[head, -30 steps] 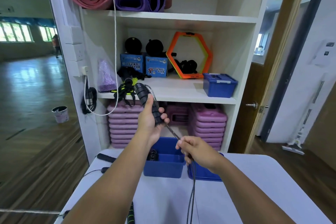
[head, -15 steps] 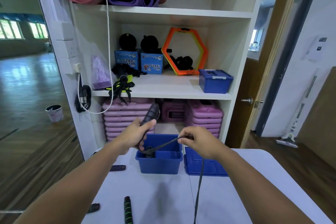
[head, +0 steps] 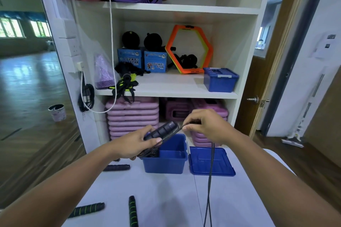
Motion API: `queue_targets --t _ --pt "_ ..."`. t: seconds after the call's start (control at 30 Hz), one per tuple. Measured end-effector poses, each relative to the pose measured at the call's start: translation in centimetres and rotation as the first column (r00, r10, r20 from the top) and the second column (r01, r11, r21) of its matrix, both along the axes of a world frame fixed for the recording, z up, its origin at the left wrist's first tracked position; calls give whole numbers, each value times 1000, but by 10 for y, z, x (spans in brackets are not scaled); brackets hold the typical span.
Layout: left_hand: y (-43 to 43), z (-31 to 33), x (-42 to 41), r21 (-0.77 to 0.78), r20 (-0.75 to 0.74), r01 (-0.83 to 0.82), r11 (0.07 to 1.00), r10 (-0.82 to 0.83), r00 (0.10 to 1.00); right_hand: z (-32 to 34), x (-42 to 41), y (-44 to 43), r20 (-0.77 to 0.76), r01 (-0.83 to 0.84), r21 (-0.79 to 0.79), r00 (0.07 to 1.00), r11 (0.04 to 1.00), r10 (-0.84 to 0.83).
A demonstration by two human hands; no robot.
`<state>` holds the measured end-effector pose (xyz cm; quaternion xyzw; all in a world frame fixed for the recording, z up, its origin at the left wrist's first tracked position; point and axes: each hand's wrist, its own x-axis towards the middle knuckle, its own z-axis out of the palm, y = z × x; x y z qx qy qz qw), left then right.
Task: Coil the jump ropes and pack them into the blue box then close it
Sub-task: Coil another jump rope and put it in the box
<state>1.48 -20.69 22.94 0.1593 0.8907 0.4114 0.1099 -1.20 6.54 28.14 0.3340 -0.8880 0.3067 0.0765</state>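
Note:
An open blue box [head: 166, 164] stands on the white table [head: 166, 195], its lid [head: 210, 160] lying flat to its right. My left hand [head: 132, 143] grips black jump rope handles [head: 162, 131] just above the box's left rim, with rope loops drooping into the box. My right hand [head: 206, 127] pinches the black rope [head: 210, 180], which runs taut to the handles and hangs down to the table's front edge. Three loose handles lie on the table: a black one [head: 118, 167] left of the box and two green-striped ones [head: 86, 209] [head: 133, 210] near me.
A white shelf unit [head: 166, 88] stands right behind the table, holding a second blue box [head: 219, 79], orange hexagon rings, small cartons, pink steppers below and rolled mats on top. A white cord hangs down its left side. A wooden door stands at the right.
Both hands came down from chest height to just above the box. The handles tilted from upright to nearly flat, and my right hand rose level with them, pulling the rope across.

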Motion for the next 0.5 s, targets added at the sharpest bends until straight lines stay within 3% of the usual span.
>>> queue_targets --t 0.1,0.17,0.33,0.5 --pt "-1 1 2 68 33 -31 997 28 999 2 2 4 32 25 -18 999 1000 -24" --pt "1 2 3 33 8 13 999 -13 1000 3 3 5 56 34 -53 998 998 -31" --pt "12 9 5 -266 -81 51 963 -75 994 12 8 -3 30 -11 -19 999 1000 12" --pt "25 23 16 -403 -126 85 911 -147 981 23 6 -1 17 -29 19 999 999 28"
